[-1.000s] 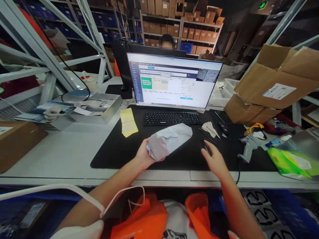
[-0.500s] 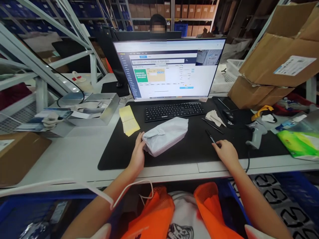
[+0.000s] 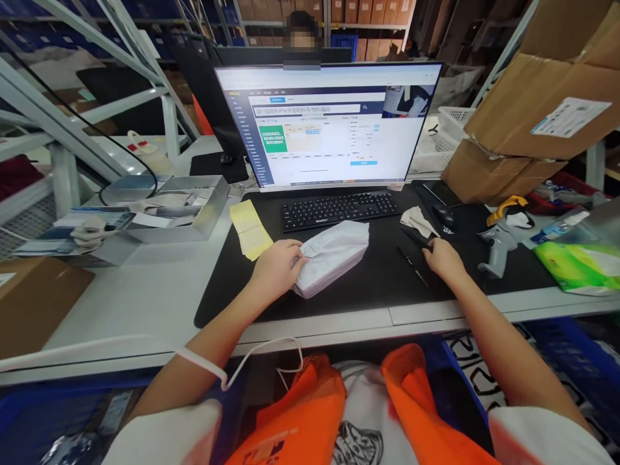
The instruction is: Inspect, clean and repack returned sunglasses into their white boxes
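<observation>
A white wrapped package [image 3: 334, 255] lies on the black desk mat [image 3: 232, 297], its long side slanting up to the right. My left hand [image 3: 278, 268] is closed on its left end, thumb and fingers pinching the wrapping. To the right, my right hand [image 3: 443, 259] is closed round the near end of a thin black tool [image 3: 415, 237]; its exact kind is too small to tell. Just left of that hand a black pen [image 3: 411, 266] rests on the mat, untouched. A crumpled beige scrap [image 3: 419, 221] lies beyond the tool.
Behind the package are a keyboard [image 3: 339, 210] and a lit monitor [image 3: 329, 135]. Yellow paper slips [image 3: 250, 229] lie left; a mouse [image 3: 443, 218], a grey handheld scanner [image 3: 498, 248] and cardboard boxes [image 3: 542, 110] stand right. A person sits behind the monitor.
My right hand has let go of the pen and moved up and right onto the thin black tool. My left hand has shifted from the package's side onto its left end.
</observation>
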`<state>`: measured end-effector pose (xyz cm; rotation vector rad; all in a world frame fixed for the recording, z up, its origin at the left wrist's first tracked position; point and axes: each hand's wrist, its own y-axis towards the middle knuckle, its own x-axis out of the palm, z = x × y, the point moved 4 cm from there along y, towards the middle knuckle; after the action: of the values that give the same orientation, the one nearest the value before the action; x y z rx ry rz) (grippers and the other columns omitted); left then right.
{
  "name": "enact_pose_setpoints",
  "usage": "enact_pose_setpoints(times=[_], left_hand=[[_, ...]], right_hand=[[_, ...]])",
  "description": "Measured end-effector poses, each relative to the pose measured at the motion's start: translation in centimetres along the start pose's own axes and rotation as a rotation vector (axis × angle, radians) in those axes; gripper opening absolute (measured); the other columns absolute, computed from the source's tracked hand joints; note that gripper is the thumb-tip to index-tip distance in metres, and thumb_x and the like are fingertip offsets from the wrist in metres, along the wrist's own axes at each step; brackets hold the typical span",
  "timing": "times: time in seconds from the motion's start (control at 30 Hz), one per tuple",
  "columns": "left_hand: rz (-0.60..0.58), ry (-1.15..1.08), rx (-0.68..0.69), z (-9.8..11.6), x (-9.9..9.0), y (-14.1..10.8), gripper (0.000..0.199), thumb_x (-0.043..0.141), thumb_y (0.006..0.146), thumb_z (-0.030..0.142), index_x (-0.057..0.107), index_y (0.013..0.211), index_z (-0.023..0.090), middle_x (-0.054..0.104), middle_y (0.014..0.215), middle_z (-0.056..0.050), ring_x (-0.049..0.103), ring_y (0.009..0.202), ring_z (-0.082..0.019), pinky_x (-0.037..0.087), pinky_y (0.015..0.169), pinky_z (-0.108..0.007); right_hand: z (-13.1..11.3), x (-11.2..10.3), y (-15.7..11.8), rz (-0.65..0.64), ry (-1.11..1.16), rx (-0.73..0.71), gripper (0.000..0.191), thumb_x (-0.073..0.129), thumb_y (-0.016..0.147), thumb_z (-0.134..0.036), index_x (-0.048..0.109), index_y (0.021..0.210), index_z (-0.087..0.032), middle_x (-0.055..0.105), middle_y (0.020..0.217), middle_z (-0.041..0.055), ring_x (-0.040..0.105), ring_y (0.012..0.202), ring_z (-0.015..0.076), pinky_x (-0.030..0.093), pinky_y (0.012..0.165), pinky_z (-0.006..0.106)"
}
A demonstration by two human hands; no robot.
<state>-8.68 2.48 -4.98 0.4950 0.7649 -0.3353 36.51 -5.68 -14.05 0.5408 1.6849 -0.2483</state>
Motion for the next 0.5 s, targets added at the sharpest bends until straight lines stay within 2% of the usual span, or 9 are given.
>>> enact_pose_setpoints(times=[0.1,0.23,0.3,0.37,0.43,0.5], left_hand=[[0.086,-0.174,0.028,-0.6,0.5,-0.5,0.012,0.065,0.088,0.031,0.066,0.078,0.025,0.072,0.104,-0.009,0.063,0.104,-0.030,0.046,0.103,-0.042],[0.196,-0.288,0.051,-0.4,1.4,-0.4,0.017,0.059,0.094,0.031,0.062,0.080,0.024,0.070,0.093,-0.007,0.063,0.090,-0.024,0.048,0.087,-0.036],[0.263,-0.267,0.121,0.3,1.8,0.1,0.021,0.056,0.097,0.032,0.060,0.079,0.023,0.069,0.089,-0.006,0.063,0.086,-0.023,0.048,0.082,-0.035],[0.321,-0.252,0.217,1.3,2.1,0.8,0.024,0.054,0.099,0.034,0.059,0.079,0.023,0.068,0.086,-0.005,0.063,0.083,-0.021,0.049,0.078,-0.035],[0.358,-0.247,0.306,2.3,2.6,1.4,0.026,0.053,0.101,0.035,0.058,0.080,0.022,0.067,0.083,-0.004,0.063,0.080,-0.020,0.050,0.074,-0.034],[0.372,-0.242,0.360,3.1,3.1,1.8,0.026,0.052,0.103,0.036,0.058,0.081,0.022,0.067,0.083,-0.004,0.063,0.079,-0.019,0.051,0.073,-0.033]], right_hand=[[1.4,-1.0,-2.1,0.025,0.032,0.050,0.031,0.052,0.098,-0.028,0.060,0.119,-0.008,0.071,0.099,0.0216,0.069,0.089,0.0331,0.049,0.078,0.039],[1.4,-3.5,-5.6,0.110,0.128,0.044,0.039,0.046,0.099,-0.033,0.056,0.128,-0.009,0.071,0.109,0.0215,0.069,0.095,0.0324,0.051,0.078,0.038],[-0.3,-5.3,-7.8,0.183,0.235,-0.091,0.043,0.041,0.102,-0.038,0.060,0.132,-0.013,0.071,0.112,0.0178,0.068,0.099,0.0306,0.052,0.083,0.038],[-2.9,-7.2,-10.3,0.228,0.322,-0.292,0.045,0.039,0.105,-0.042,0.064,0.133,-0.017,0.071,0.105,0.0130,0.068,0.096,0.0273,0.052,0.084,0.037],[-5.7,-8.5,-12.5,0.212,0.348,-0.451,0.044,0.042,0.107,-0.042,0.067,0.134,-0.018,0.068,0.092,0.0089,0.066,0.085,0.0227,0.052,0.078,0.033],[-8.1,-9.1,-14.2,0.182,0.351,-0.546,0.041,0.045,0.108,-0.040,0.068,0.133,-0.017,0.065,0.086,0.0064,0.064,0.076,0.0192,0.051,0.071,0.030]])
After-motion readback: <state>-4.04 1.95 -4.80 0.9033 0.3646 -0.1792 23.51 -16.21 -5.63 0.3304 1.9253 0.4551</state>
